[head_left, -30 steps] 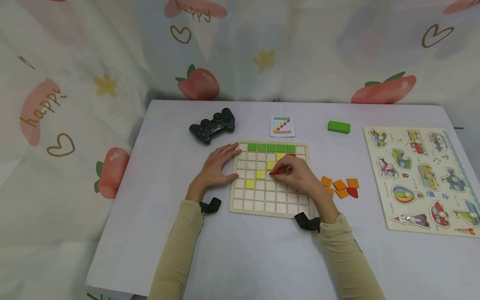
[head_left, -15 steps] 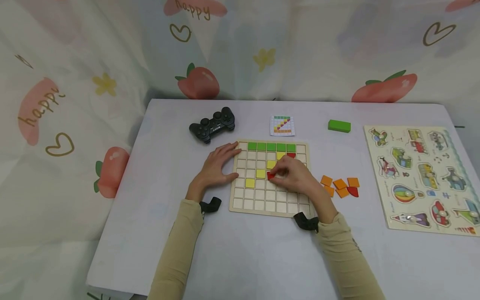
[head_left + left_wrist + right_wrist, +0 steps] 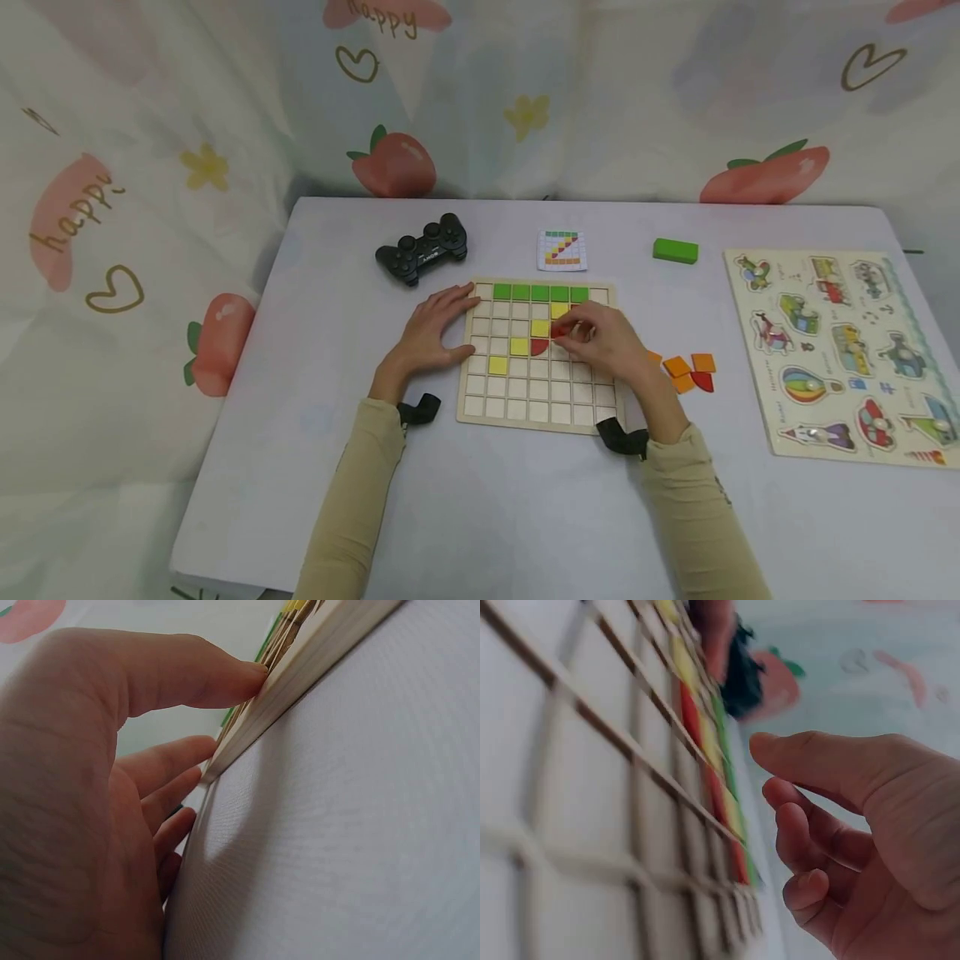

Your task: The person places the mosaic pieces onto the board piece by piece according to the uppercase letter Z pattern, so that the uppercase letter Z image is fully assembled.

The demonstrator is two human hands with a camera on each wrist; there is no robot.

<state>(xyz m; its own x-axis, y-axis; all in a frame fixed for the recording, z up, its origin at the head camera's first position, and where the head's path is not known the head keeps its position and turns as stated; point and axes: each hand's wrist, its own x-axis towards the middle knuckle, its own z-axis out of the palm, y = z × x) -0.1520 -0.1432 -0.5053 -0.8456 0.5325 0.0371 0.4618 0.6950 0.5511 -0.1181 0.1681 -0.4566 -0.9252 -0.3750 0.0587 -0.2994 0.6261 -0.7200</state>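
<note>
In the head view a wooden grid board (image 3: 480, 408) holds green square tiles (image 3: 540, 293) along its far row and yellow square tiles (image 3: 519, 347) on a diagonal. A red quarter-round tile (image 3: 539, 347) lies in a cell beside the yellow diagonal. My right hand (image 3: 603, 340) is over the board, its fingertips at another red tile (image 3: 557, 330). In the right wrist view, thumb and loosely bent fingers are apart with nothing between them, and red tiles (image 3: 715, 791) sit in the grid. My left hand (image 3: 426, 335) rests against the board's left edge, thumb and fingers spread.
Several orange square tiles (image 3: 677, 367) and one red tile (image 3: 702, 382) lie right of the board. Behind it are a black game controller (image 3: 422, 250), a pattern card (image 3: 562, 252) and a green block (image 3: 675, 251). A picture puzzle board (image 3: 817, 392) lies at far right.
The red tile that was in my right fingers now lies in its cell. My right hand has released it and moved slightly right and away from me. The left hand has stayed put.
</note>
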